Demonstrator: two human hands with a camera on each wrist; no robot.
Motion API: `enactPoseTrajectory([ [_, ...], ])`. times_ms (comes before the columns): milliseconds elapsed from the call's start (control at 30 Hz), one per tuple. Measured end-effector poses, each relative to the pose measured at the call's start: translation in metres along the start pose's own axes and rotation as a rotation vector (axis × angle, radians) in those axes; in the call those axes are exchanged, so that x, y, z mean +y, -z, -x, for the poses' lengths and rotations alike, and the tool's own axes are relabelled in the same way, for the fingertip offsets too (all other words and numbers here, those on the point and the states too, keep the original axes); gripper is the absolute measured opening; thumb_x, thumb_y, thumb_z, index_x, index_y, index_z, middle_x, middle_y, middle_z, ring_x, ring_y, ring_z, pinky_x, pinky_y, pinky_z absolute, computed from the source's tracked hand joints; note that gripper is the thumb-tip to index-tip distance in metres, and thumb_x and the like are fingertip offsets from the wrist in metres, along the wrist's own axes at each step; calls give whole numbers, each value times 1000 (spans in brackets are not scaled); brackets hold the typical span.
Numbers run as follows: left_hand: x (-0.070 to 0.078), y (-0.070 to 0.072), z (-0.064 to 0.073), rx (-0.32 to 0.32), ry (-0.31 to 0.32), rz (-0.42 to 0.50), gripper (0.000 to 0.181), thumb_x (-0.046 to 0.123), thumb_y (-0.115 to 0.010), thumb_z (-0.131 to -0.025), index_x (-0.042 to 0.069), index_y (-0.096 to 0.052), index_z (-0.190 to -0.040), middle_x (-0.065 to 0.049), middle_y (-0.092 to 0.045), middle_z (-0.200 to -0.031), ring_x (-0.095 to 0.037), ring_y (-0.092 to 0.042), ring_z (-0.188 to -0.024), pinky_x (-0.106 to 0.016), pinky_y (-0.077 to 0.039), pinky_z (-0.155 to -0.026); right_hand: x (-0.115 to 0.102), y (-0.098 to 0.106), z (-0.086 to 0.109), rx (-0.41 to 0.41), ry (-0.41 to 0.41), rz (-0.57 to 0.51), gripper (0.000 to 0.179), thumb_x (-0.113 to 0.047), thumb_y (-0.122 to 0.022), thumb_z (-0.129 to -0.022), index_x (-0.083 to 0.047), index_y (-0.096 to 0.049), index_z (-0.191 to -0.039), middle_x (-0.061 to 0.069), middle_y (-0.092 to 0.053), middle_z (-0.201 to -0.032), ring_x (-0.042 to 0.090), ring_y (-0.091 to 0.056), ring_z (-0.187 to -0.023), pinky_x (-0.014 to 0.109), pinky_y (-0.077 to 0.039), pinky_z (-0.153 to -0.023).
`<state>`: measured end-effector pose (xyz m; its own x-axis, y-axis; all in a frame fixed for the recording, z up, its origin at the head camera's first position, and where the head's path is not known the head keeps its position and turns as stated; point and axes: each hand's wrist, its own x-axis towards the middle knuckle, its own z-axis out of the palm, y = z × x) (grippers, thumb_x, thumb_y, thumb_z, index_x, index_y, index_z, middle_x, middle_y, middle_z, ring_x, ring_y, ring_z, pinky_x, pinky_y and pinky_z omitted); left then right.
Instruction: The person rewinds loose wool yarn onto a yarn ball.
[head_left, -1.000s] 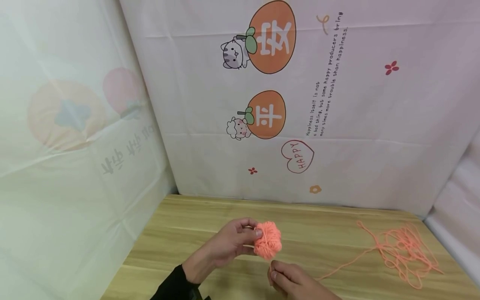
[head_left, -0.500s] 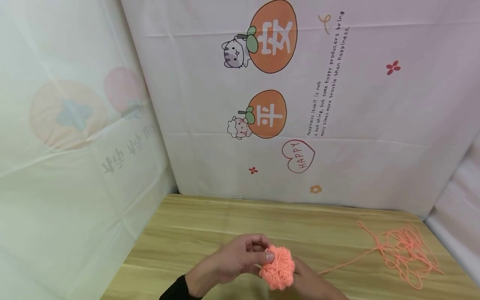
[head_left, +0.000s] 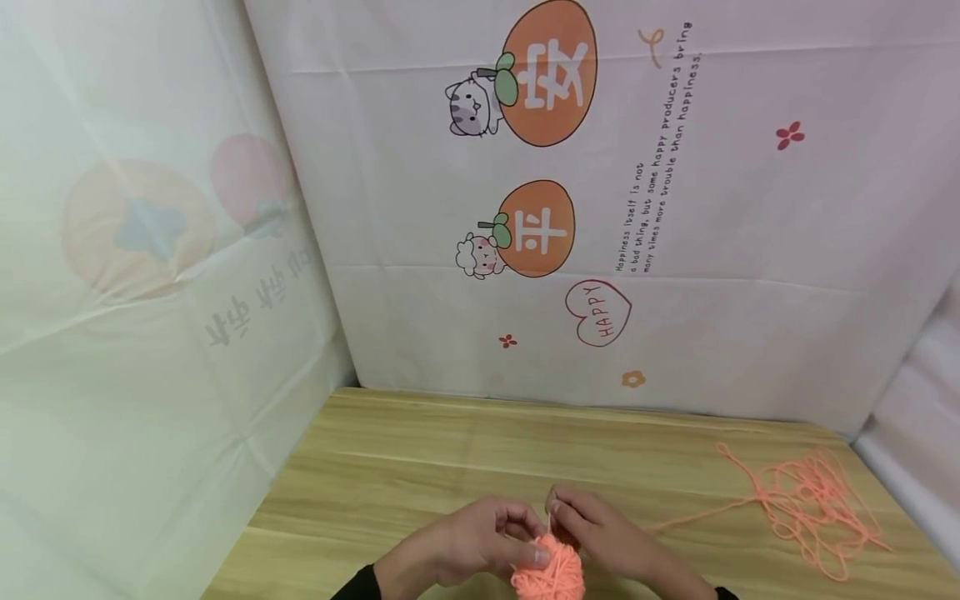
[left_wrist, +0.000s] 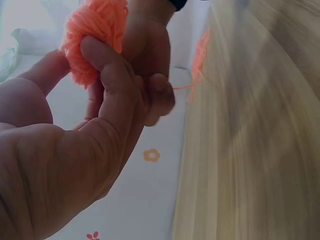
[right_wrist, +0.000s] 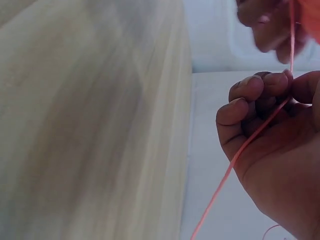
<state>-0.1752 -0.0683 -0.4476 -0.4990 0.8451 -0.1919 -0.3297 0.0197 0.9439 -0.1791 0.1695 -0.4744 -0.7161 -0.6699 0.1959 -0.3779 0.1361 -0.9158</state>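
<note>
My left hand [head_left: 480,540] pinches a small coral-pink yarn ball [head_left: 551,571] between thumb and fingers, close to the front of the table; the head view cuts off the ball's lower part. Just right of the ball, my right hand [head_left: 600,529] pinches the yarn strand [right_wrist: 292,40] between thumb and index finger. In the right wrist view that strand runs taut up toward the ball, and its other part crosses the palm and trails down. The left wrist view shows the ball [left_wrist: 95,40] held at the fingertips, with the right hand [left_wrist: 155,65] behind it.
A loose tangle of the same yarn [head_left: 817,508] lies on the right side of the wooden table [head_left: 420,450], joined to the right hand by a trailing strand. White printed cloth [head_left: 420,333] hangs behind the table and along both sides.
Both hands have shifted, the left lower and nearer with the ball. The right hand has gone from below the ball, behind it, to its upper right, drawing the strand around.
</note>
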Motion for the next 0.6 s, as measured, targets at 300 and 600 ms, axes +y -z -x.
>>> enactPoseTrajectory([
  [300,-11,8,-3,35,17,-44,9,14,-61,-95,8,-61,-103,5,-62,-84,-5,-60,-71,-20,-50,-59,-17,-1,-5,-5,31,-24,29,-12,-28,-109,-2,-49,-91,17,-41,-65,22,-39,-55,40,-41,-52],
  [600,-18,17,-7,128,40,-159,18,19,-66,-92,6,-65,-103,1,-65,-84,-9,-63,-73,-25,-53,-64,-27,-4,1,19,55,9,27,-10,-29,-109,-7,-49,-90,11,-42,-65,21,-40,-54,43,-39,-51],
])
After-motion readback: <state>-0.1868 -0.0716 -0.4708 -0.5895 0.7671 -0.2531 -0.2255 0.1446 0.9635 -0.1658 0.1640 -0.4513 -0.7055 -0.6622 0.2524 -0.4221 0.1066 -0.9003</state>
